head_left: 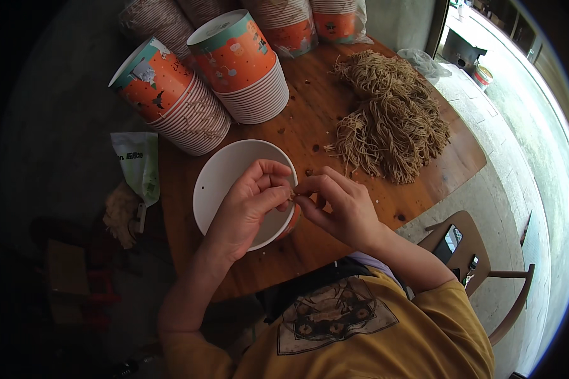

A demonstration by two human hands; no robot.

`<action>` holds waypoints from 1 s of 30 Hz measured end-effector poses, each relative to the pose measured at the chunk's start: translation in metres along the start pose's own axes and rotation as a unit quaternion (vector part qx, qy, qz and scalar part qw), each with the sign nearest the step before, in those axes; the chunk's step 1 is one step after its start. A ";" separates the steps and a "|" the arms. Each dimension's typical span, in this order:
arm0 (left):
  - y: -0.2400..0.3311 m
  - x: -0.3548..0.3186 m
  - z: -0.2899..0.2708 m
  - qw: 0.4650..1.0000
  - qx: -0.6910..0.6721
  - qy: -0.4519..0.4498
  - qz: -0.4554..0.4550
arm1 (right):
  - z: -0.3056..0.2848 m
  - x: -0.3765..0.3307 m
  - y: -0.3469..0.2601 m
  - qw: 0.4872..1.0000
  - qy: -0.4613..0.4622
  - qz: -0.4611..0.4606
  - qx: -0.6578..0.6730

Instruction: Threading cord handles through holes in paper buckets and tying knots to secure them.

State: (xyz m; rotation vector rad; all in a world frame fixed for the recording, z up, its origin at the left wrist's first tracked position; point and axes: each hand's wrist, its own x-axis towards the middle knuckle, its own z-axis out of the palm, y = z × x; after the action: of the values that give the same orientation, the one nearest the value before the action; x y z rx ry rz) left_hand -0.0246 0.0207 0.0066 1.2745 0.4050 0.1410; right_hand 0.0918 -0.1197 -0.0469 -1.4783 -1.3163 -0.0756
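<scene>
The fingertips of both hands meet over the right rim of a white bowl (215, 183); the left hand (250, 202) has thumb and forefinger pinched together, and the right hand (338, 205) pinches toward them from the other side; something thin and pale brown seems to be held between the two pinches, but it is too small to tell what it is; the other fingers of each hand are curled loosely in.

The bowl sits on a round wooden table (297, 246), directly under the left hand, its inside plain white with a small dark spot near the left wall; just beyond the right hand lies a heap of tan strands (389, 117), loose and tangled; behind the bowl lie two stacks of orange printed paper tubs (171, 95), tipped on their sides, with more stacks behind them; a white-and-green bag (138, 165) hangs off the table's left edge; a chair (464, 249) stands at the right, small items on its seat.
</scene>
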 end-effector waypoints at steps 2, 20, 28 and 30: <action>-0.001 -0.002 0.003 0.999 0.028 0.008 0.019 | -0.003 0.002 0.000 0.999 0.007 -0.037 -0.036; 0.000 -0.003 0.006 0.996 0.072 0.011 0.041 | -0.010 0.006 -0.007 0.992 -0.063 0.093 0.062; -0.001 -0.003 0.004 0.996 0.078 0.009 0.041 | -0.012 0.010 -0.002 0.847 -0.102 0.372 0.366; -0.002 -0.003 0.004 0.997 0.073 0.008 0.034 | -0.012 0.008 -0.004 0.866 -0.087 0.340 0.357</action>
State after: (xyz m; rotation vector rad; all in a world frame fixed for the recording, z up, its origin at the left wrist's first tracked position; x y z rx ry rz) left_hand -0.0259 0.0158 0.0066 1.4328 0.3903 0.1817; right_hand 0.0993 -0.1241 -0.0341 -1.2142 -0.7429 0.9315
